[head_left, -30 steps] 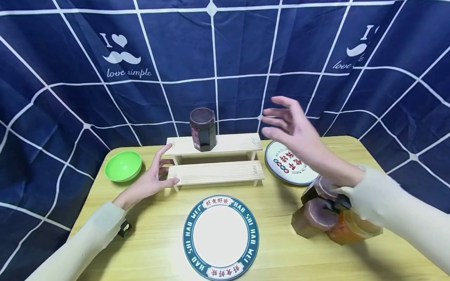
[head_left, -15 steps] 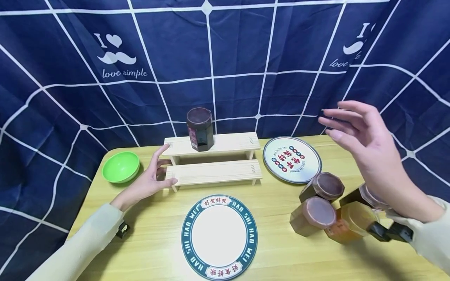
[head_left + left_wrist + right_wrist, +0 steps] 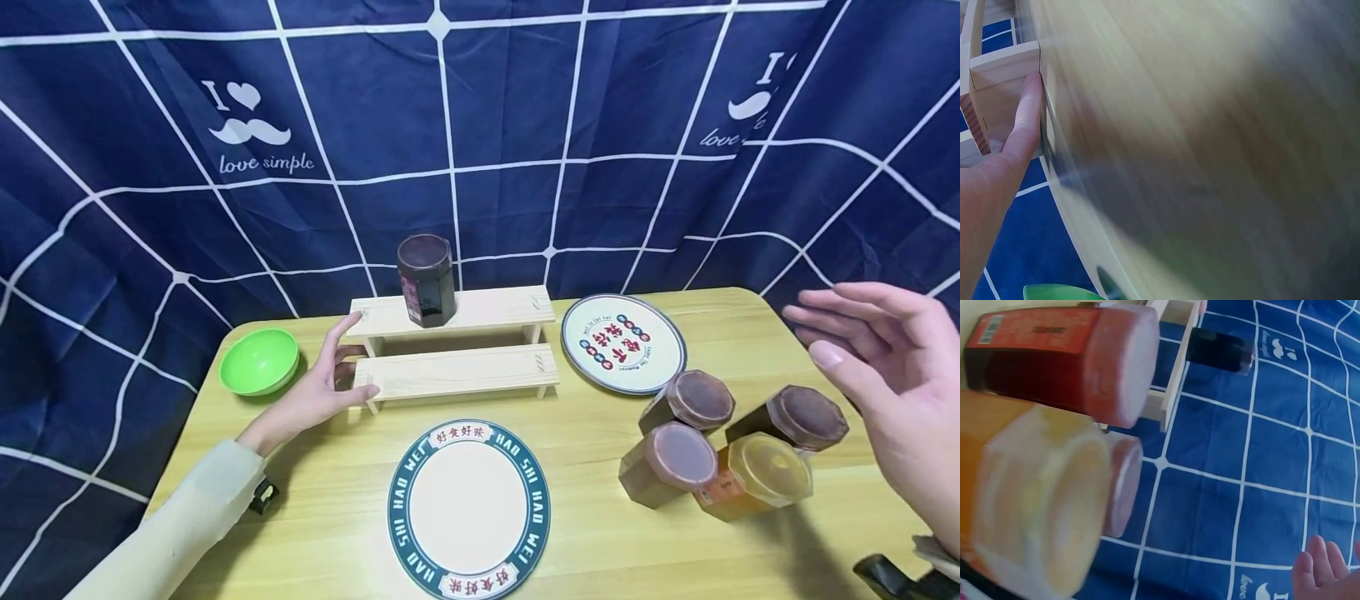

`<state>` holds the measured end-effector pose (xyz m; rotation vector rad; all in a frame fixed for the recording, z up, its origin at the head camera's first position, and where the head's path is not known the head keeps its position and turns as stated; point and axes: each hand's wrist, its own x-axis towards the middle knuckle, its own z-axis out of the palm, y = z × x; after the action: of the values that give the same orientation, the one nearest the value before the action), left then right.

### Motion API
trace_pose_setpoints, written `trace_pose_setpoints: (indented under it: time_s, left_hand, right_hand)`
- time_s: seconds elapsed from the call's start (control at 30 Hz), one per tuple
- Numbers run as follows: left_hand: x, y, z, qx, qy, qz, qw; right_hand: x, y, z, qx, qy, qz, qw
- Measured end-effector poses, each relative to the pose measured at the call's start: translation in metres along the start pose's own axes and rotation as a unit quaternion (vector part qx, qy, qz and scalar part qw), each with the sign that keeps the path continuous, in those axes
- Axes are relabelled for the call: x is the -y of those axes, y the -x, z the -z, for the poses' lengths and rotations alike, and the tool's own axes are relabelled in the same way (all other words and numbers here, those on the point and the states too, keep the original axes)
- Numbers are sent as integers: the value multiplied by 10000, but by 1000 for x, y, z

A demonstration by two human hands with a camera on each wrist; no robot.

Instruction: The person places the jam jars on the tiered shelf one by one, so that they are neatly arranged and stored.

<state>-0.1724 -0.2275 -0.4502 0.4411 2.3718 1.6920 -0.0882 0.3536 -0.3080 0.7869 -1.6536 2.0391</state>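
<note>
A two-step wooden rack stands at the back of the table. My left hand holds its left end, thumb on the lower step and index finger by the upper step; in the left wrist view a finger lies along the side panel. One dark jar stands on the upper step, left of its middle. At the right my right hand hovers with nothing in it, fingers loosely bent. Left of it, on the table, are two dark jars, a brownish jar and an orange jar with a yellowish lid.
A white plate with a teal rim lies in front of the rack. Another plate with red characters lies right of the rack. A green bowl sits at the left. Blue checked cloth hangs behind the table.
My right hand has moved from beside the rack to the right, past the jars, bringing the plate and jars into fuller view. The left hand has stayed on the rack.
</note>
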Motion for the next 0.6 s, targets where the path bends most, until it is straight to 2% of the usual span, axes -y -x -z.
trace_pose_setpoints:
  time_s: [0.1, 0.4, 0.6]
  left_hand:
    - [1, 1, 0, -23, -3, -40, 10000]
    - [0, 1, -1, -8, -5, 64, 10000]
    - [-1, 1, -1, -28, 39, -2, 10000]
  right_hand:
    - [-3, 9, 3, -66, -255, 199, 9995]
    - [-8, 40, 16, -144, -305, 306, 9990]
    - [-13, 63, 25, -281, -454, 259, 9982]
